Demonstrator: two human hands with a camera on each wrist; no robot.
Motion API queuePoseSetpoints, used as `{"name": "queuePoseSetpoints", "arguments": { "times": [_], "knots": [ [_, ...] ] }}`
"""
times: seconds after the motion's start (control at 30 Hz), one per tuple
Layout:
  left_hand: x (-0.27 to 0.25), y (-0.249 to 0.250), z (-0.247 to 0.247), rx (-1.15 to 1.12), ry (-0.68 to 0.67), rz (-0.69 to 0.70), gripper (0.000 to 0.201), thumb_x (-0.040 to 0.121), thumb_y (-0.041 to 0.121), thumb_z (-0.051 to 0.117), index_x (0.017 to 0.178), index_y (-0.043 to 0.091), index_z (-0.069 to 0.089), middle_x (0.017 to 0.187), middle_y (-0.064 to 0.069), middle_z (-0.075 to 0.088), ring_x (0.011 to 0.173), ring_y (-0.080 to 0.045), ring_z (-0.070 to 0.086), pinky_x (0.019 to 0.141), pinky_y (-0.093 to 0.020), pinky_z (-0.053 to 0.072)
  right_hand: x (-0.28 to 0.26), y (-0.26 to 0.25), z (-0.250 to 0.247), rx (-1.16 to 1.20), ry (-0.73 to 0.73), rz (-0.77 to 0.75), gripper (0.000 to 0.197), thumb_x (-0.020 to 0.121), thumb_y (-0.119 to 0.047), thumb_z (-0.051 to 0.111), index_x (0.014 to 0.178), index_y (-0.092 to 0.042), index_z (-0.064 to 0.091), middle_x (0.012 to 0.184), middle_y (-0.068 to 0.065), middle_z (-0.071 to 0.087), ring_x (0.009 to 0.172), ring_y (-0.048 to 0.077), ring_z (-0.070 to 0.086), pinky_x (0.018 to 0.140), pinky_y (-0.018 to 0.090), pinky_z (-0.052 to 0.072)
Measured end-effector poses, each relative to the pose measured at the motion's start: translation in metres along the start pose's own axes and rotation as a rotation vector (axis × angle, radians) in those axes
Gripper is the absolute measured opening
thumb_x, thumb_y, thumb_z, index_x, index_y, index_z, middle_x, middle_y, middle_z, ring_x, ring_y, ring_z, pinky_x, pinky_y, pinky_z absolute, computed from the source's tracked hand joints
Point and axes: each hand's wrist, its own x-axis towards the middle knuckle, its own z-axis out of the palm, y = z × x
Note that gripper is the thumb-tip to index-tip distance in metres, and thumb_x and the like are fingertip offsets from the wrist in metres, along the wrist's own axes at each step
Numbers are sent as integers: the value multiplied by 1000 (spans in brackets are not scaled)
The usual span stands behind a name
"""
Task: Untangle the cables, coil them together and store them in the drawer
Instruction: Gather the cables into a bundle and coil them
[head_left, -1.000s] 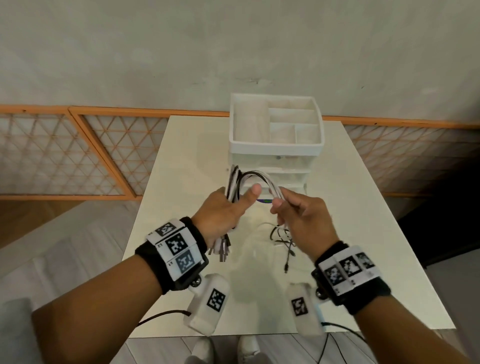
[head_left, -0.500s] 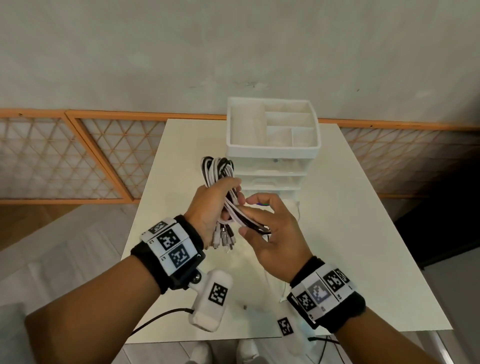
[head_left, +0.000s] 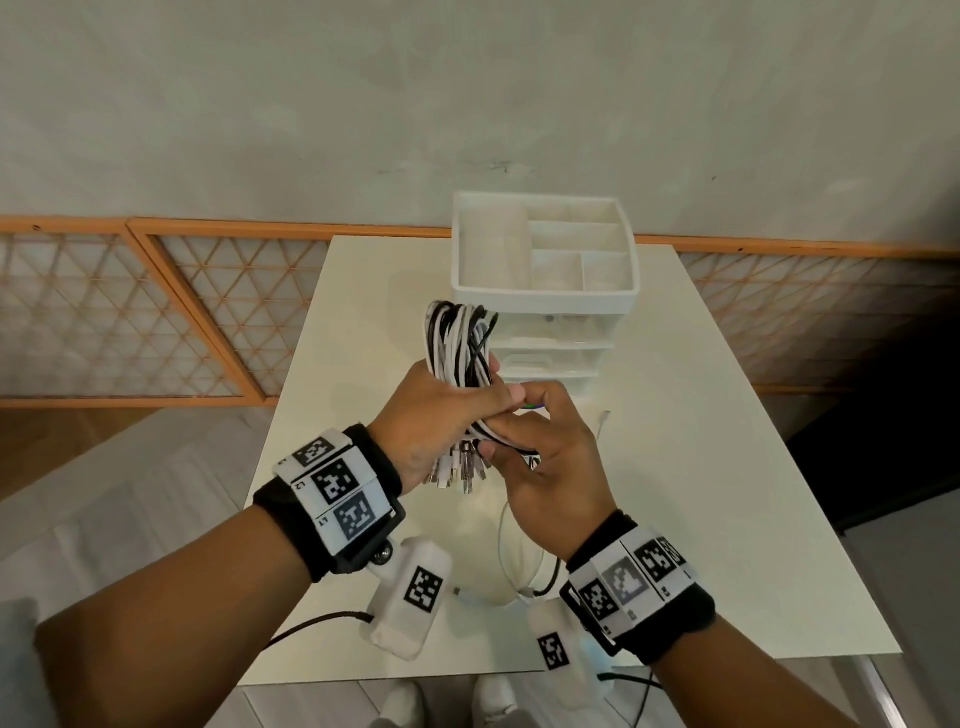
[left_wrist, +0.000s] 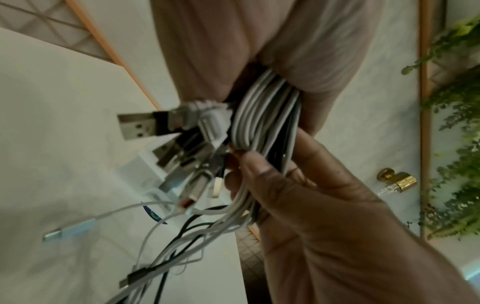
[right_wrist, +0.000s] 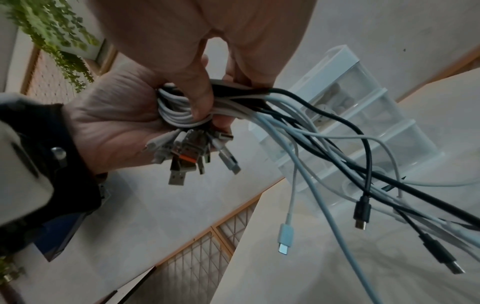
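A bundle of black and white cables (head_left: 460, 338) loops upward out of my left hand (head_left: 441, 415), which grips it above the table. Several USB plugs (head_left: 460, 470) hang below that fist. My right hand (head_left: 535, 441) curls round the trailing strands just under the left one. In the left wrist view the white strands (left_wrist: 262, 115) and plugs (left_wrist: 145, 125) sit between both hands. In the right wrist view loose ends (right_wrist: 361, 211) dangle toward the table. The white drawer unit (head_left: 545, 343) stands behind, its drawers shut.
The organiser tray (head_left: 543, 299) on top of the drawer unit has several compartments. Slack cable (head_left: 511, 566) lies on the white table (head_left: 727, 467) near my right wrist. An orange lattice railing (head_left: 156, 312) runs behind the table.
The bundle has risen and the loops now stand taller. My right hand has turned and come in under the left, wrapping the trailing strands round the bundle.
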Motion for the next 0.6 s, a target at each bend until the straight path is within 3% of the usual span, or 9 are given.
{"name": "queuePoseSetpoints", "arguments": {
  "times": [0.07, 0.17, 0.23, 0.3, 0.33, 0.4, 0.47, 0.53, 0.6],
  "knots": [
    [1, 3, -1, 6, 68, 39, 8, 87, 8, 72, 92, 6, 67, 80, -17, 64, 76, -27, 64, 74, -44, 52, 1, -4, -2, -4, 0, -27, 34, 81, 7, 72, 109, -12, 74, 107, 7, 55, 89, 1, 62, 80, 9, 48],
    [3, 7, -6, -64, 128, 35, 9, 90, 8, 66, 81, 6, 68, 70, -13, 62, 74, -30, 64, 71, -42, 50, 1, -3, -11, 33, -55, 86, 38, 79, -4, 78, 108, -19, 57, 96, -1, 62, 76, 10, 66, 72, 18, 52],
    [3, 9, -9, -89, 100, 30, 10, 91, 8, 63, 83, 7, 66, 69, -12, 61, 73, -31, 66, 68, -41, 51, 0, 10, -14, -122, -210, 191, 35, 79, -13, 76, 96, -23, 47, 80, -7, 61, 68, 14, 64, 68, 28, 54],
    [3, 9, -9, -55, 76, 54, 9, 94, 9, 62, 85, 7, 65, 71, -12, 60, 69, -28, 65, 64, -36, 51, -3, 19, -13, -369, -395, 213, 25, 83, -24, 71, 79, -29, 47, 64, -12, 55, 60, 13, 56, 63, 35, 51],
    [3, 9, -10, -38, 72, 63, 11, 94, 11, 62, 85, 7, 65, 72, -12, 60, 68, -27, 65, 63, -35, 51, -4, 22, -13, -418, -429, 232, 28, 84, -26, 69, 71, -32, 46, 58, -12, 52, 54, 9, 52, 59, 30, 47],
    [3, 9, -13, -39, 57, 64, 13, 95, 14, 63, 84, 7, 65, 72, -12, 61, 70, -28, 65, 65, -37, 51, -4, 26, -12, -371, -357, 278, 35, 81, -19, 66, 60, -34, 41, 50, -9, 46, 47, 7, 48, 53, 17, 35],
    [2, 12, -16, -68, 4, 63, 15, 95, 16, 63, 82, 7, 64, 72, -12, 60, 71, -30, 63, 69, -39, 50, -2, 32, -14, -333, -331, 353, 30, 79, -16, 65, 60, -29, 46, 50, -8, 47, 48, 6, 48, 52, 14, 33],
    [0, 15, -18, -86, -87, 64, 16, 94, 17, 63, 82, 6, 61, 72, -13, 58, 69, -31, 60, 69, -38, 49, 2, 43, -19, -406, -448, 399, 21, 83, -21, 64, 63, -20, 55, 54, -6, 52, 55, 8, 50, 57, 21, 38],
    [-4, 17, -17, -66, -164, 62, 16, 95, 17, 60, 86, 3, 58, 72, -14, 56, 67, -30, 58, 65, -35, 50, 7, 62, -26, -605, -542, 414, 23, 86, -29, 57, 70, -14, 63, 65, 0, 63, 69, 24, 60, 67, 32, 46]
  ]
}}
